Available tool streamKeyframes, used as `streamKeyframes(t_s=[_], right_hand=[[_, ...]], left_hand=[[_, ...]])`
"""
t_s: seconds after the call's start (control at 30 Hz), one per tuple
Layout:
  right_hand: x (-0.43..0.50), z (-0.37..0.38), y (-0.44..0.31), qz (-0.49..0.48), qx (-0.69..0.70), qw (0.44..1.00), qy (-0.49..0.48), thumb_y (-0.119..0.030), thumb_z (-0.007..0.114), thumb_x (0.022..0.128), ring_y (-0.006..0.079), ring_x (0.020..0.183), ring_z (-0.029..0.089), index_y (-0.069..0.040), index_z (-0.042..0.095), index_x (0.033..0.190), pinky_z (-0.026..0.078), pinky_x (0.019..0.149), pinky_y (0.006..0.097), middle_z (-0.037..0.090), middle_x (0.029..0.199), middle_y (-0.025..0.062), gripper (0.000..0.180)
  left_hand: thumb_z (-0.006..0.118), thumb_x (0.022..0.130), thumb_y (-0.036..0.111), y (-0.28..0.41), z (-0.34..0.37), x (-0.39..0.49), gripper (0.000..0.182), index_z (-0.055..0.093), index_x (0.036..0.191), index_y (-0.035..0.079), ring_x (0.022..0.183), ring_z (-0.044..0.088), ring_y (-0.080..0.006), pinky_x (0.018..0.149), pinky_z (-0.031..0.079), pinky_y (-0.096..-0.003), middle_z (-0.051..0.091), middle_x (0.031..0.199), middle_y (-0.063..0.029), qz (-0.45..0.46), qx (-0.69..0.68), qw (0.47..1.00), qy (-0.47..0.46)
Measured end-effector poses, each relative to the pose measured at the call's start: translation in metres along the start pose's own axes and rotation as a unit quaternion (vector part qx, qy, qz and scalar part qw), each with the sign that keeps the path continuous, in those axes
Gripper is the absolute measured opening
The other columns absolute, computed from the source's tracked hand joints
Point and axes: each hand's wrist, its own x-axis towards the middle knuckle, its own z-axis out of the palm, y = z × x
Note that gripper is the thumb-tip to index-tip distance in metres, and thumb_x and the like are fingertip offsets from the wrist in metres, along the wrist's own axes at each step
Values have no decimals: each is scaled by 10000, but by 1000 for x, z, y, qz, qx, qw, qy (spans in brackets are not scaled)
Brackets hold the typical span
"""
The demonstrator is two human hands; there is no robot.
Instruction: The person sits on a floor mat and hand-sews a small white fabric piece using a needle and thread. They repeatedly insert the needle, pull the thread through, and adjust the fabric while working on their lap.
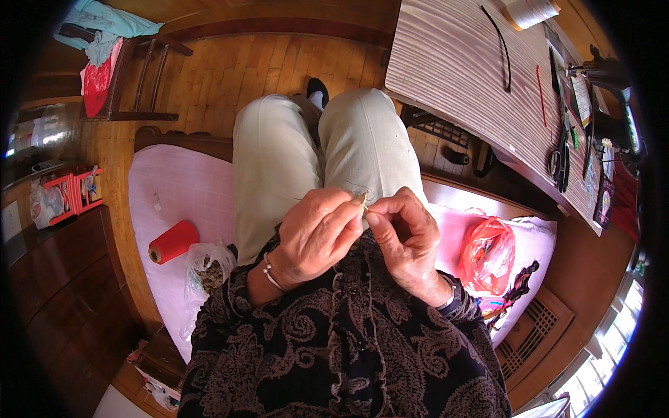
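Observation:
Above my lap, my left hand [320, 230] pinches a small pale piece [361, 199], perhaps fabric or leaf, between thumb and fingers. Close beside it, my right hand [409, 235] has thumb and forefinger pinched at the lower edge of that piece; whether a needle is between them cannot be told. A thin dark thread [358, 184] loops over the light trousers [366, 141] just beyond the fingertips. On the pink bed cover to the left lies a cone of red thread [177, 242], beside a clear plastic bag [211, 269] with dried greenish-brown material inside.
At the right, a wood-grain table [449, 57] holds a white thread cone [532, 12], black scissors [562, 159] and a sewing machine [601, 70]. A red plastic bag [488, 255] sits on the pink cover [533, 235]. A wooden chair [117, 89] with clothes stands at the upper left.

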Motion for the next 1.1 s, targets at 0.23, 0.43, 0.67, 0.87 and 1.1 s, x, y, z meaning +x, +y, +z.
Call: streamKeyframes(t_s=[0.23, 0.43, 0.67, 0.87, 1.1], right_hand=[[3, -6, 5, 10, 82, 996, -37, -37, 683, 955, 73, 734, 536, -27, 661, 986, 450, 647, 229, 562, 890, 9, 39], [2, -7, 13, 75, 211, 972, -73, -84, 648, 990, 63, 762, 538, -47, 674, 1027, 470, 658, 207, 560, 973, 2, 58], [4, -7, 14, 63, 225, 969, -82, -86, 654, 984, 73, 766, 566, -38, 674, 1028, 511, 677, 215, 565, 990, 21, 68], [3, -6, 16, 56, 236, 966, -85, -84, 655, 983, 76, 769, 570, -34, 670, 1028, 515, 682, 220, 566, 997, 28, 69], [2, -8, -2, 90, 214, 970, -71, -55, 658, 982, 55, 733, 560, -24, 653, 1038, 485, 633, 197, 587, 954, 13, 65]], left_hand=[[750, 782, -47, -8, -7, 5, 309, 662, 1078, -53, 898, 693, -304, 725, 597, -380, 641, 1059, -154, 141, 33, 989, -12], [708, 837, 25, -12, -8, 8, 228, 692, 1026, -102, 908, 696, -315, 740, 611, -408, 648, 1051, -191, 211, 55, 976, 12], [714, 848, 37, -9, -10, 8, 235, 691, 1048, -86, 927, 698, -294, 789, 616, -416, 654, 1062, -179, 219, 83, 972, 21], [709, 853, 37, -7, -10, 7, 226, 692, 1044, -81, 936, 697, -286, 822, 612, -422, 658, 1072, -175, 222, 99, 970, 23], [723, 833, -36, -5, -13, 13, 251, 659, 1076, -37, 989, 686, -280, 828, 590, -422, 658, 1120, -146, 128, 45, 990, -21]])
